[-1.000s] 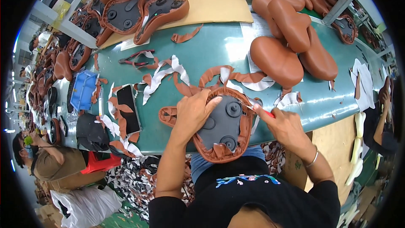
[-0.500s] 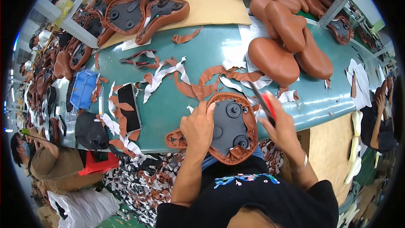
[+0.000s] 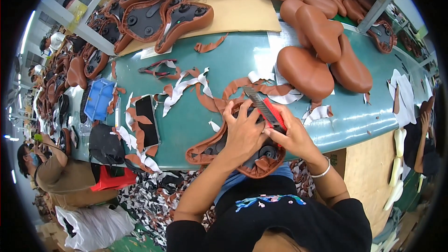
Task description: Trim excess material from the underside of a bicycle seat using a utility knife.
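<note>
An upturned bicycle saddle [image 3: 254, 170] with brown covering and a black plastic base lies at the near table edge, against my body. My left hand [image 3: 245, 133] grips its far side, the fingers bent over the rim and partly hiding the base. In my right hand [image 3: 298, 140] is a red utility knife [image 3: 275, 115], its long segmented blade angled up and away to the left. The two hands meet over the saddle's right side. My fingers hide whatever lies between them there. The folded covering edge runs around the base.
Brown and white offcuts [image 3: 179, 91] are strewn over the green table [image 3: 186, 133], with pliers [image 3: 156, 67] among them. A phone [image 3: 147, 119], a blue tray [image 3: 99, 100] and a black bag [image 3: 106, 143] lie left. Finished saddles [image 3: 305, 72] are heaped beyond. A co-worker [image 3: 60, 170] sits far left.
My right hand and the knife have come left and inward over the saddle. My left hand has shifted right across the base, and the saddle has turned a little.
</note>
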A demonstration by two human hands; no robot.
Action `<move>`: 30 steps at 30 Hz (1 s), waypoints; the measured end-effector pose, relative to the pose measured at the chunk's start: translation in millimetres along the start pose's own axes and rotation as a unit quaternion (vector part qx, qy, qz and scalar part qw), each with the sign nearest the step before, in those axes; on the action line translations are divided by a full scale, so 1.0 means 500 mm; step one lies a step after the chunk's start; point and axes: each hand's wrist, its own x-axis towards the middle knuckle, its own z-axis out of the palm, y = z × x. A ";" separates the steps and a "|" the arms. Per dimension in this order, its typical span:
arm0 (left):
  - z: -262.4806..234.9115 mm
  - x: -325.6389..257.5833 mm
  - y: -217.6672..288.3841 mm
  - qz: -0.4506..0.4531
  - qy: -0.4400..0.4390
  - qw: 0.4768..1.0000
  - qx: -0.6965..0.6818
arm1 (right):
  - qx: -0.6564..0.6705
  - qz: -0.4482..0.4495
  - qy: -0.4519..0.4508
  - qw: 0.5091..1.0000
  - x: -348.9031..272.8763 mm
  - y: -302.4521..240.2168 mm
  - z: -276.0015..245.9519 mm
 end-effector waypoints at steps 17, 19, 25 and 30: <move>-0.011 -0.020 -0.068 -0.381 0.288 0.756 -0.448 | -0.488 0.037 -0.099 0.867 -0.066 -0.029 -0.091; -0.015 -0.048 -0.045 -0.419 0.281 0.638 -0.581 | -0.506 -0.078 -0.135 0.848 0.002 0.007 -0.146; -0.081 -0.057 -0.036 -0.293 0.238 0.596 -0.709 | -0.526 -0.186 -0.203 0.805 0.055 -0.012 -0.128; -0.300 -0.084 -0.153 -0.323 0.427 0.653 -0.535 | -0.561 0.039 -0.210 0.800 -0.087 -0.030 -0.121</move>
